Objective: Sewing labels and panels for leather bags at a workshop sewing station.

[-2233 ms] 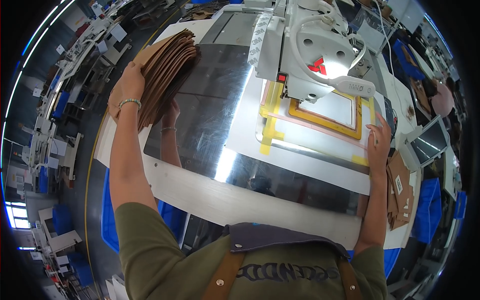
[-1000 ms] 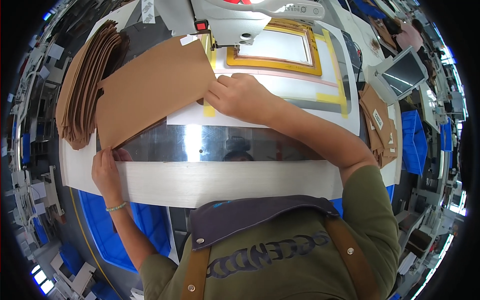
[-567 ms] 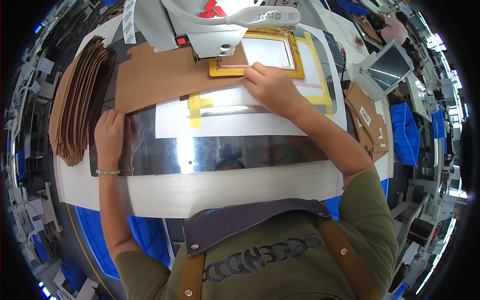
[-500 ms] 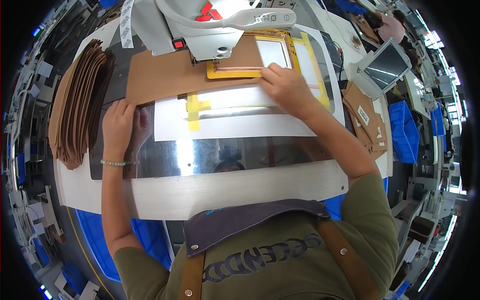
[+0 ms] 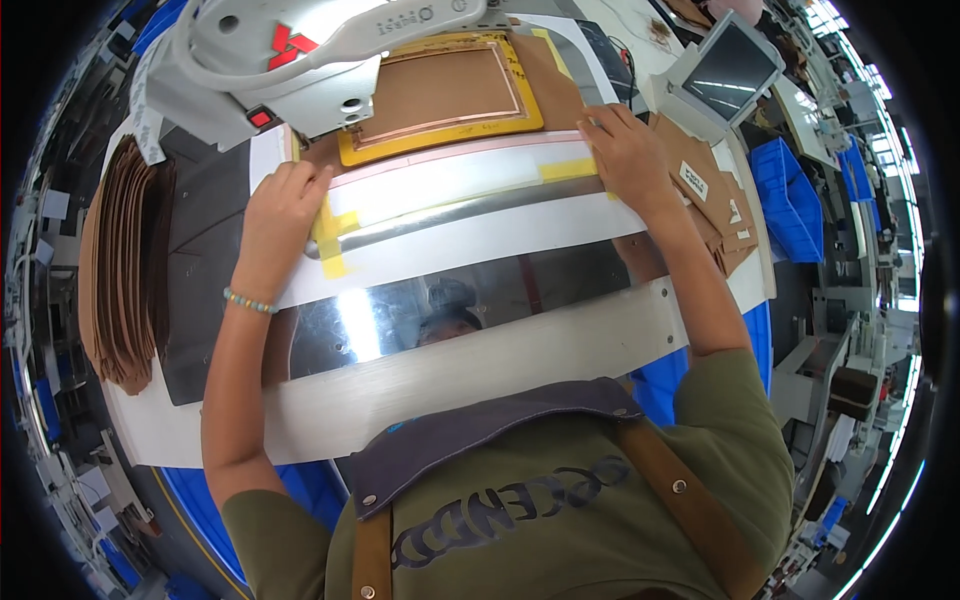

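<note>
As left hand (image 5: pixel 280 212) and right hand (image 5: pixel 632 162) held its near corners, brown panel (image 5: pixel 435 92) lay under yellow frame (image 5: pixel 445 134); uneven pulling by the hands would likely have skewed it.

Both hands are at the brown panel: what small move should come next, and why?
Perhaps a slight nudge to square the brown panel to the pink strip: the left hand and right hand are at its opposite ends, its near edge runs along that strip, and the yellow frame is over it.
</note>
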Motion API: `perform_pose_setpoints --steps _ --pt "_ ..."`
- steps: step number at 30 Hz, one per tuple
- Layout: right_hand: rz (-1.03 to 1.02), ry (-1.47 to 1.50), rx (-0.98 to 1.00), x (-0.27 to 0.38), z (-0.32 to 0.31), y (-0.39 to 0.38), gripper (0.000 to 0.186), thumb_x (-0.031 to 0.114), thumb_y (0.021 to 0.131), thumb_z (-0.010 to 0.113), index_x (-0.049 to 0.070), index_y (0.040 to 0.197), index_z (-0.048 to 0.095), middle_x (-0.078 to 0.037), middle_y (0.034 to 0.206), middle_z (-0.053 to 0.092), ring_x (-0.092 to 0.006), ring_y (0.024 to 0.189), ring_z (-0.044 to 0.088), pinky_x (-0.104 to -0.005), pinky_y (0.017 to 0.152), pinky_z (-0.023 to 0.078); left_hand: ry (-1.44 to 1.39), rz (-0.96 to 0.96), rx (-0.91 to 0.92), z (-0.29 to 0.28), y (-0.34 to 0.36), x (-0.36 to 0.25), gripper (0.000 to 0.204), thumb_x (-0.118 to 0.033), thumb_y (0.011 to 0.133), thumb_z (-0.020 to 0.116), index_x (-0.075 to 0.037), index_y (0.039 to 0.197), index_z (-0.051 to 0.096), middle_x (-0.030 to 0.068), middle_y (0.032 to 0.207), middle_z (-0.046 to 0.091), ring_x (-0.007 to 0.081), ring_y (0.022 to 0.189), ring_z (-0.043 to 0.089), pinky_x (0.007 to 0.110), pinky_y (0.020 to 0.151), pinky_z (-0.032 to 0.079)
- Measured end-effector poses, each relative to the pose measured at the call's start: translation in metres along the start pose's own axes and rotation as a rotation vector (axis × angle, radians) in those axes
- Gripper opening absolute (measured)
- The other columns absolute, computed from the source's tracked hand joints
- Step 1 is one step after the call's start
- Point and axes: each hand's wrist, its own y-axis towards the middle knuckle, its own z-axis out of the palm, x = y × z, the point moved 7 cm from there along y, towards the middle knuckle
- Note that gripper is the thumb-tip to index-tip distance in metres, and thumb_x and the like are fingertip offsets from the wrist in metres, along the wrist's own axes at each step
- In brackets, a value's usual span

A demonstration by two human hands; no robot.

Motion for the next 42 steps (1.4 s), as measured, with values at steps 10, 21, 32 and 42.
perform_pose_setpoints --steps 10,21,32,42 --pt "0.260 0.255 0.132 -0.001 0.018 -0.036 0.054 0.047 0.111 0.057 0.011 0.152 0.063 -0.011 0.165 0.050 -0.0363 0.157 0.036 -0.0519 0.127 0.028 -0.046 -0.337 0.121 0.006 -0.029 0.004 0.052 -0.025 0.103 0.068 -0.011 0.152 0.062 0.0066 0.168 0.050 0.0369 0.156 0.040 0.048 0.125 0.037" --pt "0.206 0.221 0.113 -0.024 0.026 0.009 0.058 0.048 0.114 0.048 0.008 0.154 0.058 -0.011 0.169 0.045 -0.0336 0.158 0.034 -0.0589 0.127 0.026 -0.223 -0.325 0.098 0.004 -0.027 0.002 0.054 -0.015 0.103 0.065 -0.010 0.156 0.058 0.0100 0.168 0.048 0.0368 0.159 0.036 0.048 0.131 0.029" --pt "0.258 0.216 0.263 -0.012 0.039 0.002 0.068 0.048 0.113 0.049 0.004 0.165 0.042 -0.011 0.176 0.034 -0.0333 0.165 0.023 -0.0606 0.131 0.017 -0.223 -0.329 0.062 0.003 -0.035 0.009 0.050 -0.026 0.101 0.071 -0.008 0.148 0.066 0.0097 0.165 0.053 0.0362 0.154 0.044 0.048 0.123 0.038" --pt "0.270 0.304 0.283 0.008 0.017 -0.030 0.059 0.044 0.115 0.044 0.008 0.162 0.050 -0.009 0.173 0.040 -0.0321 0.164 0.026 -0.0541 0.133 0.015 -0.233 -0.386 -0.055 -0.015 -0.042 0.026 0.058 -0.028 0.100 0.073 -0.010 0.154 0.060 0.0151 0.162 0.054 0.0394 0.152 0.046 0.049 0.123 0.039"
